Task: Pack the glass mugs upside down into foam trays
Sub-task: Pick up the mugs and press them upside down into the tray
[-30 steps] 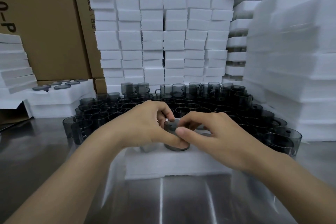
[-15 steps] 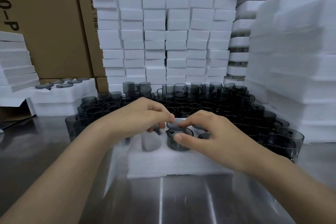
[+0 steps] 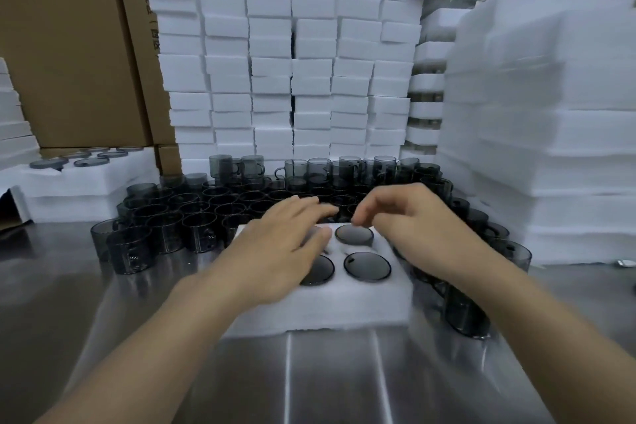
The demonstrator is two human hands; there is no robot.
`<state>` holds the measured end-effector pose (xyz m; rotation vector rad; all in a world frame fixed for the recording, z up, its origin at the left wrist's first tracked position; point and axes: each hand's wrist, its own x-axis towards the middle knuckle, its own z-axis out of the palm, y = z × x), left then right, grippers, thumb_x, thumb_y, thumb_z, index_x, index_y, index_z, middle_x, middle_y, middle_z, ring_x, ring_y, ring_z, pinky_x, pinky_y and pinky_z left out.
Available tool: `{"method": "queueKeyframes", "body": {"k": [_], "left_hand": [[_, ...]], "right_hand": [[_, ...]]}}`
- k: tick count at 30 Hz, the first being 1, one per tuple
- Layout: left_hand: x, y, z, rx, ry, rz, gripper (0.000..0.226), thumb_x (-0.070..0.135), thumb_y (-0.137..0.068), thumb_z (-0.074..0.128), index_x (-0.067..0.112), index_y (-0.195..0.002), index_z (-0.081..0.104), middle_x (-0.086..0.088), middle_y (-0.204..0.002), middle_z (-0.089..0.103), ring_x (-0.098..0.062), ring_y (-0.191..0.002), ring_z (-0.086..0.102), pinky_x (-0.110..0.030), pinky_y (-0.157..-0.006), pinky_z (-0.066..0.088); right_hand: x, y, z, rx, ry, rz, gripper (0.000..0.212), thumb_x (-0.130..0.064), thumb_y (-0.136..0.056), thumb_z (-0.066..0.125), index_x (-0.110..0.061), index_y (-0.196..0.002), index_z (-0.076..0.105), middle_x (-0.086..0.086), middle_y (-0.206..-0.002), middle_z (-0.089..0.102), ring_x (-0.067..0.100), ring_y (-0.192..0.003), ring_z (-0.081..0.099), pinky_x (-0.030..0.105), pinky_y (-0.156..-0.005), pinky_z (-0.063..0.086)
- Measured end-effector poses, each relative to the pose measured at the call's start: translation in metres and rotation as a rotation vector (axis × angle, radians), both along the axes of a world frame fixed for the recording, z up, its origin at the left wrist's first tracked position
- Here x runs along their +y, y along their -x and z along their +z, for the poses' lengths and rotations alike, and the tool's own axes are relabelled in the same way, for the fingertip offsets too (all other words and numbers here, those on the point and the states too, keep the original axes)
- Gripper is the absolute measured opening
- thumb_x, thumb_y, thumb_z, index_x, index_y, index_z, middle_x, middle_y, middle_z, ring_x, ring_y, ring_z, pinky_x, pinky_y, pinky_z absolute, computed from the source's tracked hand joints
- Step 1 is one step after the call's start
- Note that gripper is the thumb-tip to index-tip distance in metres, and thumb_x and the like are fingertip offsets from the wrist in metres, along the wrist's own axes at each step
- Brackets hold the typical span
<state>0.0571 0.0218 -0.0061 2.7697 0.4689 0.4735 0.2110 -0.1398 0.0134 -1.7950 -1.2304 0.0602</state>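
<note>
A white foam tray (image 3: 330, 306) lies on the steel table in front of me. Smoky grey glass mugs sit upside down in its holes: one at the far right (image 3: 354, 234), one at the near right (image 3: 367, 266), one at the near left (image 3: 318, 270). My left hand (image 3: 278, 251) lies flat over the tray's left side with straight fingers, hiding the far left hole. My right hand (image 3: 413, 220) hovers over the tray's right edge, fingers loosely bent, holding nothing. A crowd of upright grey mugs (image 3: 192, 213) stands behind and beside the tray.
Stacked white foam blocks (image 3: 275, 72) form a wall at the back, and taller foam stacks (image 3: 543, 120) rise on the right. A filled foam tray (image 3: 86, 175) sits at the left. Cardboard boxes (image 3: 69, 45) stand behind. Loose mugs (image 3: 468, 313) crowd the tray's right side.
Both hands let go of the mug, which now sits sunk in the far right hole. The left hand flattened over the tray; the right hand lifted away.
</note>
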Motion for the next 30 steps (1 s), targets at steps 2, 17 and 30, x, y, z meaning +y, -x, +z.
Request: {"method": "queueKeyframes", "body": {"k": [2,17,30], "left_hand": [[-0.002,-0.001,-0.001,0.221,-0.003,-0.013,0.050,0.053,-0.114,0.019,0.056,-0.164,0.020,0.023,-0.177,0.007,-0.005,-0.164,-0.006,-0.042,-0.134,0.002],[-0.023,0.004,0.003,-0.559,-0.160,0.147,0.024,0.037,-0.103,0.054,0.030,-0.084,0.066,0.012,-0.073,0.066,-0.011,-0.071,0.062,-0.039,-0.066,0.054],[-0.021,-0.002,0.013,-0.621,0.392,0.068,0.027,0.027,-0.100,0.062,0.029,-0.078,0.077,0.004,-0.069,0.070,-0.012,-0.057,0.062,-0.029,-0.055,0.050]], "right_hand": [[-0.006,-0.016,0.004,0.079,-0.148,-0.156,0.035,-0.016,-0.074,0.048,-0.035,-0.079,0.077,-0.011,-0.081,0.078,0.023,-0.085,0.075,0.049,-0.078,0.058],[-0.049,-0.027,0.032,-0.278,0.859,-0.326,0.013,-0.042,-0.090,0.078,-0.031,-0.084,0.080,-0.015,-0.083,0.073,0.009,-0.084,0.068,0.030,-0.074,0.055],[-0.035,-0.004,0.037,-0.630,0.152,-0.393,0.014,-0.032,-0.100,0.070,-0.043,-0.108,0.074,-0.021,-0.093,0.071,0.017,-0.093,0.069,0.037,-0.079,0.056]]}}
